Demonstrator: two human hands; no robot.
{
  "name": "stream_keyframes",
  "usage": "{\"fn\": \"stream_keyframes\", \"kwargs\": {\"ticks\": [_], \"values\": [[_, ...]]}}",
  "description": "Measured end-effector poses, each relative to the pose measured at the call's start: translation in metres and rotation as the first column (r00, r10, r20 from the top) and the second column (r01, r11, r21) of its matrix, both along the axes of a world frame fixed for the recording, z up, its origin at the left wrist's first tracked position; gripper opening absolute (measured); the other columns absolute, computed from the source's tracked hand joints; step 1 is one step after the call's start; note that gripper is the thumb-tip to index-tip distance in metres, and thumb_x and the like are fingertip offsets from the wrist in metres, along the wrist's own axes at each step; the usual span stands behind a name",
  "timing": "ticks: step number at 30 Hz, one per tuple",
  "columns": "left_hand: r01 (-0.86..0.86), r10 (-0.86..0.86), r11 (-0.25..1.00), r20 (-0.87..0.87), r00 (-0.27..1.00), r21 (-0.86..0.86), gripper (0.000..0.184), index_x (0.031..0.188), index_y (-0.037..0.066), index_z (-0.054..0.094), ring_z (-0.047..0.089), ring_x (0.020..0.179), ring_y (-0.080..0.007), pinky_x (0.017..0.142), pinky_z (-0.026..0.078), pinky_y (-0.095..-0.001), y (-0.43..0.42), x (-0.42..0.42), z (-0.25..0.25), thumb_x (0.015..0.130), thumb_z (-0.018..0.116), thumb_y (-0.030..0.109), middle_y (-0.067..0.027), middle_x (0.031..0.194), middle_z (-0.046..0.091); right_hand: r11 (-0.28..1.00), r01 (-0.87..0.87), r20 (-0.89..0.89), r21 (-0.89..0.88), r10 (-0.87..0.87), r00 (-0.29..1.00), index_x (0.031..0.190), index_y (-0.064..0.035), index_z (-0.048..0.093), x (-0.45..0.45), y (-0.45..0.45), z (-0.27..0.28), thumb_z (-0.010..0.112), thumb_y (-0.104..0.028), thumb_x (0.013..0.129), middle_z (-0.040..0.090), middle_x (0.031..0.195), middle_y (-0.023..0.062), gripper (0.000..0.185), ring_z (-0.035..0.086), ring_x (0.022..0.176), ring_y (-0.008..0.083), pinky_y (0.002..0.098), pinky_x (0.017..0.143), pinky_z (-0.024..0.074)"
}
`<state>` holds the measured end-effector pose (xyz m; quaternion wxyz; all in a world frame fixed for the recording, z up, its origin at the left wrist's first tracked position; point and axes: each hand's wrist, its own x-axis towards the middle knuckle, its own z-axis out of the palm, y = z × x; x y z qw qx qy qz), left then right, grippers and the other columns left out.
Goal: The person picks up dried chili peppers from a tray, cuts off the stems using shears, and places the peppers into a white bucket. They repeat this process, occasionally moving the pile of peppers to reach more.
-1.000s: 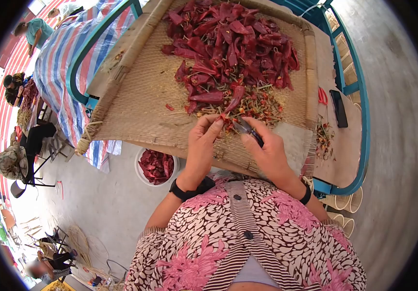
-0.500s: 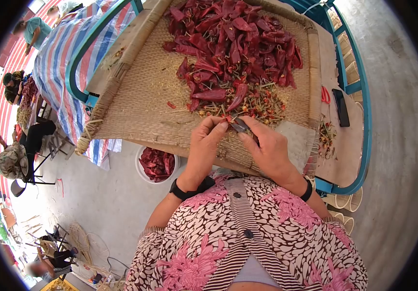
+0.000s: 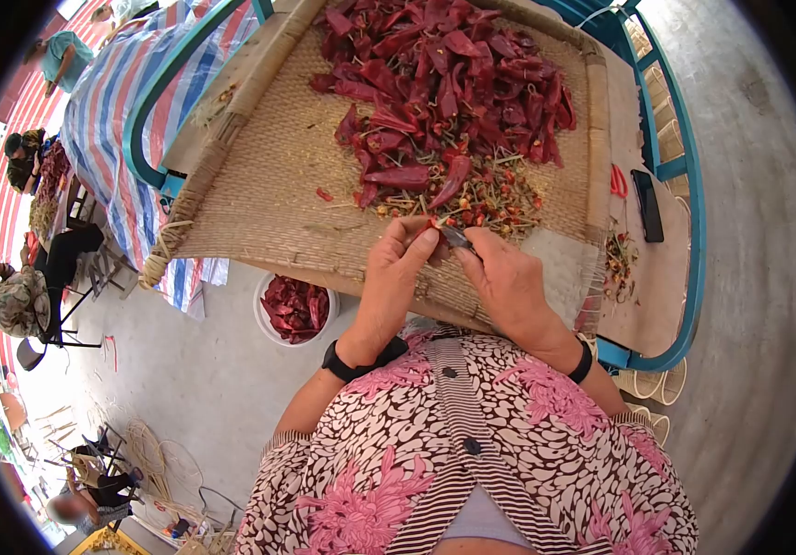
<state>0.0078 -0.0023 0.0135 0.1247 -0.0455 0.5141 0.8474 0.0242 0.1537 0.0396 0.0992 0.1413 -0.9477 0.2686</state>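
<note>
My left hand is closed with thumb and fingertips pinching a dried red chili pepper, mostly hidden by the fingers. Its pale stem end points toward my right hand. That hand is closed on a small dark metal blade, whose tip lies against or right beside the pepper; its handle is hidden in the palm. Both hands are over the near edge of a woven mat. Just beyond them lie cut stems and seedy caps, with a large heap of dried red peppers farther back.
A white bucket of red peppers stands on the floor to the left. On the right ledge lie a black phone and red-handled scissors. A teal metal rail borders the mat. Several people sit or stand at the far left.
My right fingers have opened out slightly around the blade and the hand has shifted a little. The pepper's pale stem end shows more plainly between my hands. My left hand keeps its pinch.
</note>
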Motion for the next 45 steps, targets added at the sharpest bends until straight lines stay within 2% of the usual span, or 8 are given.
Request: {"fn": "stream_keyframes", "kwargs": {"ticks": [16, 19, 24, 27, 31, 37, 40, 45], "values": [[0.066, -0.103, 0.965, -0.136, 0.985, -0.254, 0.013, 0.098, 0.002, 0.061, 0.045, 0.066, -0.0049, 0.059, 0.04, -0.0217, -0.001, 0.006, -0.013, 0.096, 0.054, 0.012, 0.0023, 0.075, 0.052, 0.958, 0.021, 0.348, -0.287, 0.084, 0.934, 0.108, -0.0026, 0.056, 0.005, 0.01, 0.006, 0.053, -0.028, 0.096, 0.062, 0.084, 0.0111, 0.028, 0.062, 0.069, 0.0272, 0.0363, 0.06, 0.0459], [-0.001, -0.129, 0.908, -0.282, 0.951, -0.419, 0.012, 0.101, 0.001, 0.061, 0.05, 0.07, -0.0067, 0.061, 0.042, -0.0237, 0.001, 0.007, -0.01, 0.095, 0.055, 0.009, -0.0003, 0.078, 0.056, 0.741, 0.217, 0.587, -0.636, 0.283, 0.758, 0.107, -0.0008, 0.055, 0.003, 0.013, 0.002, 0.052, -0.03, 0.098, 0.058, 0.078, 0.0027, 0.031, 0.056, 0.065, 0.0167, 0.0312, 0.059, 0.0438], [-0.229, -0.28, 0.676, -0.531, 0.8, -0.701, 0.014, 0.101, 0.002, 0.063, 0.061, 0.071, -0.0258, 0.064, 0.046, -0.0319, 0.003, 0.009, -0.014, 0.089, 0.059, 0.005, -0.0134, 0.081, 0.062, 0.577, 0.404, 0.653, -0.709, 0.322, 0.686, 0.102, -0.0032, 0.054, 0.001, 0.018, 0.003, 0.048, -0.034, 0.1, 0.045, 0.069, -0.0037, 0.031, 0.04, 0.055, 0.0052, 0.0228, 0.048, 0.0336], [-0.085, -0.167, 0.815, -0.373, 0.913, -0.574, 0.018, 0.104, 0.002, 0.062, 0.06, 0.077, -0.0285, 0.07, 0.047, -0.0352, 0.002, 0.011, -0.012, 0.086, 0.061, 0.005, -0.0142, 0.082, 0.06, 0.241, 0.7, 0.711, -0.672, 0.473, 0.519, 0.104, -0.0063, 0.053, -0.004, 0.028, 0.002, 0.045, -0.037, 0.1, 0.04, 0.066, -0.0044, 0.031, 0.034, 0.049, 0.0033, 0.0198, 0.041, 0.0268], [-0.244, -0.238, 0.57, -0.441, 0.865, -0.785, 0.029, 0.113, 0.001, 0.059, 0.061, 0.079, -0.0255, 0.073, 0.048, -0.0324, -0.018, -0.002, -0.006, 0.085, 0.063, 0.005, -0.0145, 0.089, 0.063, -0.074, 0.912, 0.565, -0.403, 0.764, 0.311, 0.11, -0.0071, 0.052, -0.011, 0.042, -0.01, 0.042, -0.039, 0.101, 0.041, 0.066, -0.0047, 0.035, 0.032, 0.043, 0.0033, 0.0188, 0.034, 0.0241], [-0.224, -0.391, 0.2, -0.287, 0.874, -0.954, 0.036, 0.111, 0.004, 0.062, 0.058, 0.094, -0.0317, 0.081, 0.047, -0.0412, -0.034, -0.059, 0.001, 0.076, 0.069, 0.006, -0.0131, 0.107, 0.062, -0.092, 0.893, 0.531, -0.44, 0.775, 0.342, 0.113, -0.0061, 0.053, -0.012, 0.04, -0.01, 0.041, -0.037, 0.101, 0.043, 0.067, -0.0041, 0.035, 0.033, 0.043, 0.0028, 0.0176, 0.034, 0.026], [-0.456, -0.573, 0.184, -0.472, 0.67, -0.871, 0.037, 0.11, 0.005, 0.064, 0.055, 0.097, -0.0322, 0.083, 0.047, -0.0403, -0.033, -0.086, -0.006, 0.073, 0.069, 0.006, -0.0094, 0.106, 0.062, -0.052, 0.875, 0.567, -0.482, 0.743, 0.356, 0.107, -0.008, 0.053, -0.009, 0.038, -0.009, 0.043, -0.037, 0.101, 0.044, 0.067, -0.0034, 0.031, 0.034, 0.042, 0.003, 0.0173, 0.034, 0.026], [-0.467, -0.703, 0.063, -0.371, 0.607, -0.882, 0.042, 0.112, 0.007, 0.063, 0.052, 0.101, -0.0312, 0.086, 0.044, -0.0387, -0.023, -0.11, -0.027, 0.071, 0.07, 0.007, -0.0079, 0.106, 0.06, -0.055, 0.868, 0.566, -0.494, 0.738, 0.369, 0.097, -0.0106, 0.051, -0.005, 0.038, -0.009, 0.045, -0.037, 0.1, 0.046, 0.067, -0.0032, 0.027, 0.033, 0.042, 0.0033, 0.0181, 0.034, 0.0259]]}}
